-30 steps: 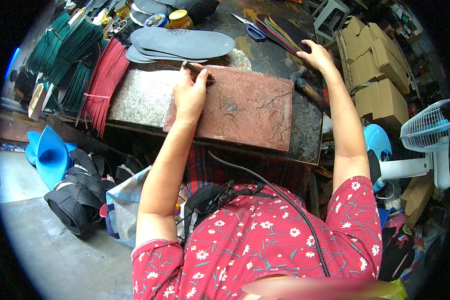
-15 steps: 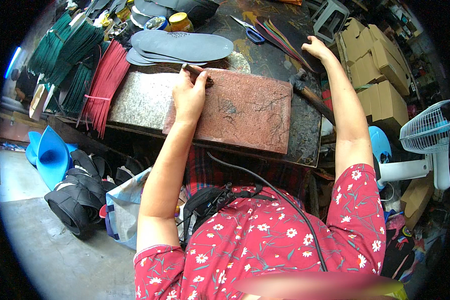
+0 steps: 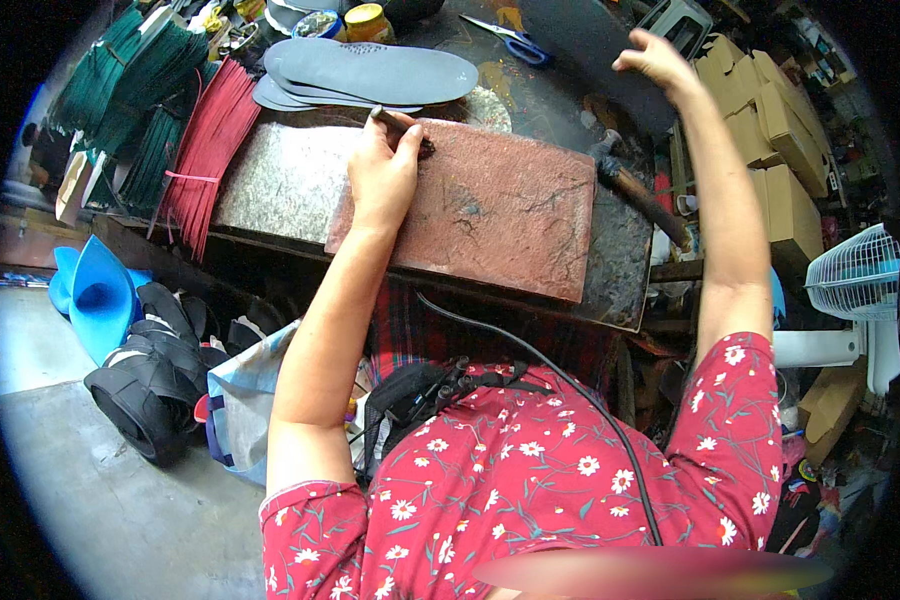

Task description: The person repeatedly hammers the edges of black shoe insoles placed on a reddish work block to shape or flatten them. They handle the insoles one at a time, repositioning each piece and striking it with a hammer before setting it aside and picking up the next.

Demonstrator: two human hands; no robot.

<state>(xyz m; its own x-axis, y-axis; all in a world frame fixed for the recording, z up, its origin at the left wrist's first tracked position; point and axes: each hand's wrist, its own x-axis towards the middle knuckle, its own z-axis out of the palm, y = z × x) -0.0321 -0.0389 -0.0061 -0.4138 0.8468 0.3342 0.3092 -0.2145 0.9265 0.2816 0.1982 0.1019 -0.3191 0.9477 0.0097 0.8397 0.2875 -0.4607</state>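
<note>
My left hand is closed around a short, rod-shaped tool. Its dark end rests at or just above the reddish slab; its exact kind is unclear. At the far right, my right hand is raised with bent fingers at the edge of a dark, thin sheet, which it seems to pinch. The sheet is blurred and tilted over the table's far right. A hammer with a worn wooden handle lies right of the slab. Grey insole-shaped pieces lie stacked beyond my left hand.
Blue-handled scissors and a yellow-lidded jar lie at the back. Bundles of red strips and green strips stand left. A pale stone slab adjoins the red one. Cardboard boxes and a white fan are at right.
My right hand has moved slightly up and right, and the dark sheet there has swung up, covering the coloured edges seen before. My left hand still holds the rod-shaped tool. The view has shifted a little.
</note>
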